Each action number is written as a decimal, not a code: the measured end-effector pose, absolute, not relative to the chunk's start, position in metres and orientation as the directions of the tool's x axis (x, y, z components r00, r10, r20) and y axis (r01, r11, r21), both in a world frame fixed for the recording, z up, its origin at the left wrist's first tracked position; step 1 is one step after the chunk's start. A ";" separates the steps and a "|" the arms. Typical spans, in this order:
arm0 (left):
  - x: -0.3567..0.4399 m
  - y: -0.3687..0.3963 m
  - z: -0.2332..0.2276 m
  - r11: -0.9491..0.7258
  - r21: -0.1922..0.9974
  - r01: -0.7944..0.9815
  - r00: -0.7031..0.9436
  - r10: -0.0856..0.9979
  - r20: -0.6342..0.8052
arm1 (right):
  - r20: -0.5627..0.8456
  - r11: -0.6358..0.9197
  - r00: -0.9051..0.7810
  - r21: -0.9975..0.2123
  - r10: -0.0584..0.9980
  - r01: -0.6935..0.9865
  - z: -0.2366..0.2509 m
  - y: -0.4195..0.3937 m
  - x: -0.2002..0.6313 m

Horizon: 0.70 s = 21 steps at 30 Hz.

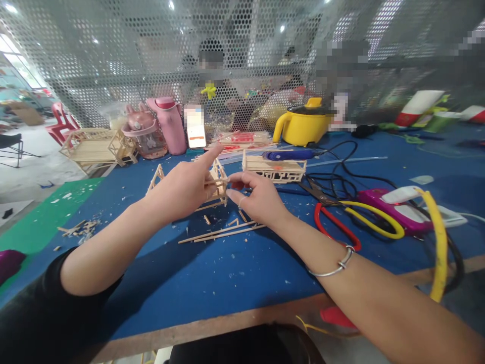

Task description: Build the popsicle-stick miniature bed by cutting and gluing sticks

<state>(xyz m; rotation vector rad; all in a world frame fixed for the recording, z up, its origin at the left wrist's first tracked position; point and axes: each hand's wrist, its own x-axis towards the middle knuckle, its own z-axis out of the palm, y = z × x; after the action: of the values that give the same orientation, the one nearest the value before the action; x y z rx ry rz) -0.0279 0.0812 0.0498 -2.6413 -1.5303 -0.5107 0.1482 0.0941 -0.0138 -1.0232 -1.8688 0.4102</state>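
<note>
Holding a small wooden stick frame [217,184] between them, both hands meet near the middle of the blue worktop [227,283]. The left hand [182,189] grips the frame's left side with its lower fingers curled around the sticks, while its index finger sticks out straight, pointing far and to the right. The right hand [257,197] pinches the frame's right edge — thumb and fingertips closed on the thin sticks. A silver bangle [335,265] sits on the right wrist.

The frame stands on the worktop, a triangular end piece [156,178] showing at its left. Just near of it lie two long loose sticks [223,232] and a few short offcuts [206,219]. Wood scraps [78,228] are scattered at the near left, beside a green mat [45,217].

Right of the hands lie red-handled scissors [333,222] and a yellow-handled tool [375,220], touching a tangle of black cable [341,177]. Beyond the hands stands another stick box [273,168] with a blue tool [290,154] resting on it. At the far edge — a yellow pot [301,124], a phone [196,126], a pink bottle [168,124] and a larger stick model [96,146] on the left. A perforated screen [113,60] rises behind, with another person seated beyond it.
</note>
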 end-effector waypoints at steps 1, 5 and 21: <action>-0.028 0.082 0.049 -0.516 0.107 0.850 0.466 0.831 0.306 | 0.570 0.593 -0.213 -0.646 0.793 0.480 -0.014 0.094 0.148; -0.029 0.082 0.048 -0.532 0.057 0.845 0.496 0.819 0.290 | 0.558 0.580 -0.208 -0.654 0.803 0.485 -0.014 0.095 0.147; -0.028 0.082 0.046 -0.557 -0.079 0.826 0.557 0.790 0.256 | 0.565 0.592 -0.236 -0.608 0.791 0.530 -0.014 0.093 0.145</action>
<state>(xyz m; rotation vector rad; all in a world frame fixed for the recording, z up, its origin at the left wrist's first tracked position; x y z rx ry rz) -0.0285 0.0816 0.0460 -2.6001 -1.3653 -0.2841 0.1451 0.0926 -0.0136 -1.0585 -1.9127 0.3620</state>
